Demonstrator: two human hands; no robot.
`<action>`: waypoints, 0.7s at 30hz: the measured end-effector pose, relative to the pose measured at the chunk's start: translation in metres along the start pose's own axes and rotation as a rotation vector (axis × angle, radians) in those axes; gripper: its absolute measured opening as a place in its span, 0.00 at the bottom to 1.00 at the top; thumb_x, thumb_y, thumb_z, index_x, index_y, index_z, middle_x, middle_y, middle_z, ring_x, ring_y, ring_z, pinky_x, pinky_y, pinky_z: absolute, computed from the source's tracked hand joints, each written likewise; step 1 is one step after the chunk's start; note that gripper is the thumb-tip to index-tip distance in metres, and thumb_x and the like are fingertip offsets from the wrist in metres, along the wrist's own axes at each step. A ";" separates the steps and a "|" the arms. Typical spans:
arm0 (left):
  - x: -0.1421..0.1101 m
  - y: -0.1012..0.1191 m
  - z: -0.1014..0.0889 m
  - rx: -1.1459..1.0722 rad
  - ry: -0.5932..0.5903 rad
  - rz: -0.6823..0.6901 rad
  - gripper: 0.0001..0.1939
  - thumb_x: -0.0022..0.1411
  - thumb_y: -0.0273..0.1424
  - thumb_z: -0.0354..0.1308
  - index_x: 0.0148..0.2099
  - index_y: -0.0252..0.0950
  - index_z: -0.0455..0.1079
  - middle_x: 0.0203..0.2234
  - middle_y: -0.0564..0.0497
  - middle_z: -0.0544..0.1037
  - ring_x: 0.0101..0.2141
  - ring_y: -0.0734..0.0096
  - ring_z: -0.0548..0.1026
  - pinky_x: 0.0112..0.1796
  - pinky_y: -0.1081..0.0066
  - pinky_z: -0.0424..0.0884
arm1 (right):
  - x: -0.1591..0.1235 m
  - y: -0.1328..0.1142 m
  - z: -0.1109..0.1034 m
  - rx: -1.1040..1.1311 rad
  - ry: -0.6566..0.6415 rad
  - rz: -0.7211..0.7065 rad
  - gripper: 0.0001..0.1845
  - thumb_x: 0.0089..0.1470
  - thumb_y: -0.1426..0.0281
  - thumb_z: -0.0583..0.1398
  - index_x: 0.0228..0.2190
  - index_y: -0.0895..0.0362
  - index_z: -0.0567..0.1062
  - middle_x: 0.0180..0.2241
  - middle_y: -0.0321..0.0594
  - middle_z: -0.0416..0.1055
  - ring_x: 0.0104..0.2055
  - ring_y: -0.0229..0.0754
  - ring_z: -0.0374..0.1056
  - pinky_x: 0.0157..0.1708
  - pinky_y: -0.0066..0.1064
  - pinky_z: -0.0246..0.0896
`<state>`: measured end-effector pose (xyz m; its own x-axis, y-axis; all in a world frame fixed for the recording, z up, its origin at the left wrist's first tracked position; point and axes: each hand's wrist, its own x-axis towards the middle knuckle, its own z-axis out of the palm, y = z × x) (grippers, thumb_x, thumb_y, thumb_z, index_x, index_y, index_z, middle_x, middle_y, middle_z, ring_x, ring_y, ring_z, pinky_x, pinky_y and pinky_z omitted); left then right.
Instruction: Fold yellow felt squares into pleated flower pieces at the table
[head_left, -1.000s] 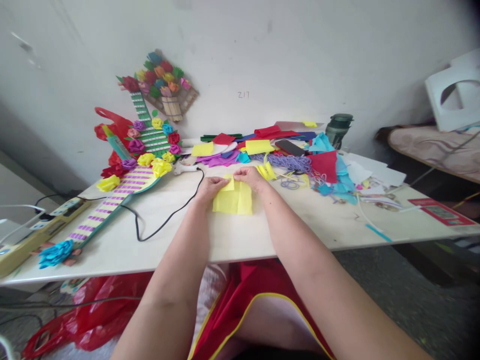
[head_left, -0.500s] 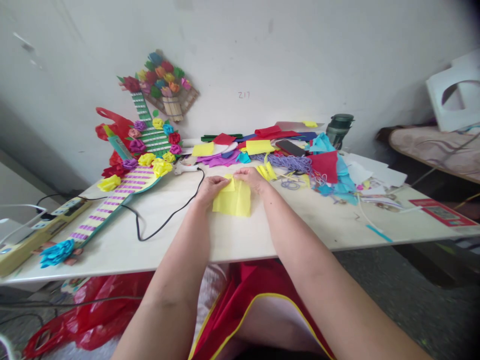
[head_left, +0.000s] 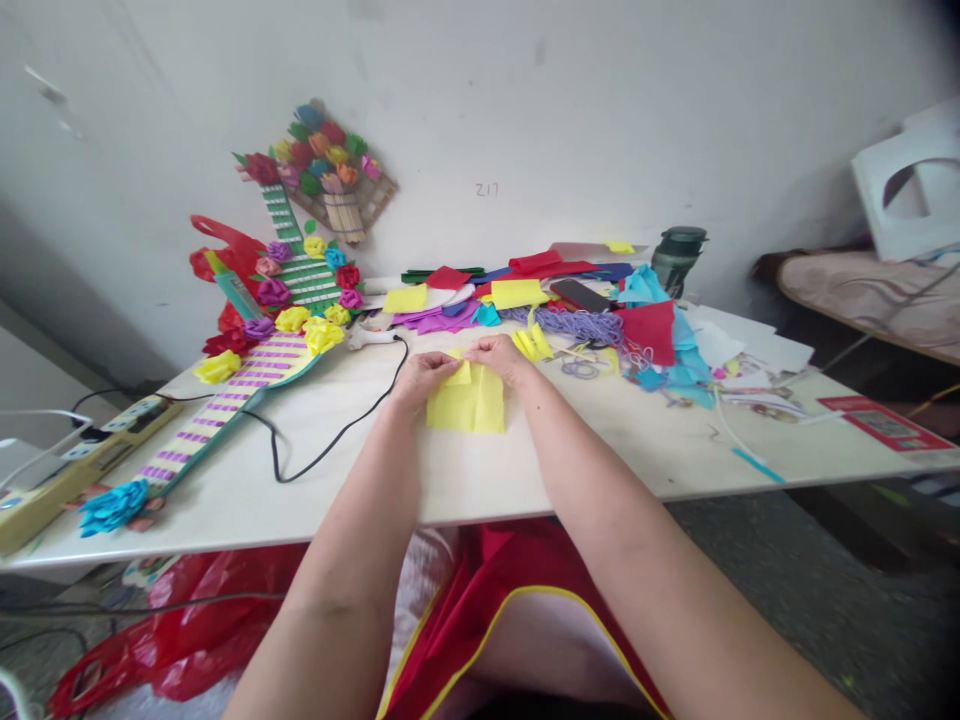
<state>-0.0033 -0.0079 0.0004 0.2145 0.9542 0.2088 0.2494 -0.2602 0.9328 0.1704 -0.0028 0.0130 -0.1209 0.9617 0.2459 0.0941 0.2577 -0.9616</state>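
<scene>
A yellow paper sheet (head_left: 472,405) lies flat on the white table (head_left: 480,470) in front of me. My left hand (head_left: 420,375) pinches its far left corner, where a small flap is folded over. My right hand (head_left: 501,357) pinches the far edge just to the right of that flap. Both hands have their fingers closed on the paper, close together.
A black cord (head_left: 330,430) runs from a white glue gun (head_left: 371,337) at the left. Decorated boards with paper flowers (head_left: 292,320) lie left. A heap of coloured paper scraps (head_left: 570,300) and a dark green bottle (head_left: 677,258) stand behind. A red bag (head_left: 180,620) sits under the table.
The folded flap at the sheet's far edge has shifted slightly under my fingers. Hands stay in the same spot.
</scene>
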 end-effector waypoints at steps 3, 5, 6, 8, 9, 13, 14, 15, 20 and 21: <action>0.000 0.000 -0.001 0.049 0.006 -0.007 0.19 0.46 0.47 0.63 0.26 0.34 0.70 0.16 0.56 0.67 0.18 0.78 0.61 0.20 0.75 0.53 | 0.001 0.001 -0.001 0.015 0.016 -0.005 0.13 0.33 0.62 0.65 0.16 0.59 0.71 0.16 0.29 0.62 0.22 0.33 0.56 0.26 0.27 0.51; 0.000 0.001 -0.001 0.066 0.007 -0.006 0.20 0.47 0.47 0.63 0.25 0.35 0.67 0.15 0.57 0.65 0.17 0.79 0.59 0.20 0.75 0.51 | 0.004 0.002 -0.001 0.028 0.029 -0.025 0.13 0.34 0.62 0.65 0.15 0.58 0.71 0.16 0.29 0.62 0.22 0.32 0.56 0.26 0.27 0.51; 0.000 0.001 -0.001 0.068 0.008 -0.005 0.20 0.47 0.48 0.63 0.24 0.35 0.66 0.15 0.57 0.63 0.17 0.80 0.58 0.20 0.76 0.50 | 0.005 0.003 -0.002 0.030 0.041 -0.039 0.14 0.34 0.61 0.65 0.15 0.58 0.70 0.16 0.28 0.61 0.22 0.32 0.56 0.26 0.27 0.51; -0.001 0.002 -0.001 0.062 0.018 -0.002 0.22 0.47 0.49 0.61 0.22 0.35 0.63 0.14 0.58 0.61 0.17 0.80 0.56 0.19 0.75 0.49 | 0.006 0.005 -0.002 0.040 0.058 -0.051 0.14 0.34 0.61 0.65 0.15 0.58 0.70 0.16 0.28 0.61 0.22 0.32 0.56 0.26 0.27 0.52; -0.001 0.003 -0.001 0.059 0.031 -0.001 0.23 0.48 0.50 0.61 0.21 0.36 0.61 0.14 0.58 0.60 0.16 0.80 0.56 0.19 0.75 0.49 | 0.007 0.006 -0.002 0.051 0.064 -0.049 0.14 0.34 0.61 0.65 0.16 0.58 0.70 0.16 0.28 0.62 0.22 0.32 0.56 0.26 0.27 0.52; 0.001 0.001 -0.001 0.038 0.092 -0.032 0.25 0.48 0.52 0.59 0.19 0.36 0.59 0.13 0.58 0.59 0.16 0.80 0.56 0.19 0.75 0.48 | 0.007 0.006 -0.002 0.097 0.082 -0.040 0.13 0.34 0.62 0.65 0.17 0.58 0.71 0.18 0.30 0.65 0.22 0.33 0.58 0.26 0.27 0.53; 0.001 0.001 -0.001 0.022 0.099 -0.054 0.25 0.48 0.52 0.59 0.19 0.36 0.60 0.13 0.57 0.60 0.16 0.79 0.56 0.19 0.75 0.49 | 0.007 0.007 -0.002 0.100 0.087 -0.043 0.13 0.35 0.62 0.65 0.17 0.58 0.71 0.18 0.31 0.65 0.23 0.33 0.59 0.26 0.27 0.54; 0.002 0.001 -0.001 0.005 0.109 -0.077 0.25 0.48 0.53 0.59 0.19 0.36 0.61 0.12 0.57 0.60 0.16 0.79 0.57 0.19 0.75 0.49 | 0.007 0.007 -0.003 0.102 0.089 -0.046 0.13 0.35 0.62 0.65 0.17 0.58 0.71 0.19 0.31 0.66 0.23 0.34 0.59 0.26 0.27 0.54; 0.001 0.006 -0.003 -0.010 0.233 -0.141 0.27 0.51 0.54 0.55 0.17 0.36 0.60 0.11 0.56 0.60 0.15 0.79 0.58 0.19 0.74 0.54 | 0.009 0.009 -0.005 0.129 0.089 -0.061 0.14 0.35 0.61 0.65 0.18 0.59 0.71 0.19 0.32 0.68 0.24 0.34 0.61 0.27 0.28 0.56; 0.001 0.007 -0.003 0.000 0.244 -0.130 0.28 0.52 0.54 0.54 0.18 0.35 0.62 0.11 0.55 0.61 0.16 0.79 0.59 0.20 0.74 0.55 | 0.009 0.009 -0.005 0.136 0.086 -0.056 0.14 0.34 0.61 0.65 0.18 0.59 0.71 0.20 0.33 0.68 0.24 0.35 0.62 0.27 0.28 0.56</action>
<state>-0.0047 -0.0086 0.0081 -0.0538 0.9870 0.1517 0.2601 -0.1328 0.9564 0.1755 0.0082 0.0075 -0.0371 0.9520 0.3038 -0.0455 0.3021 -0.9522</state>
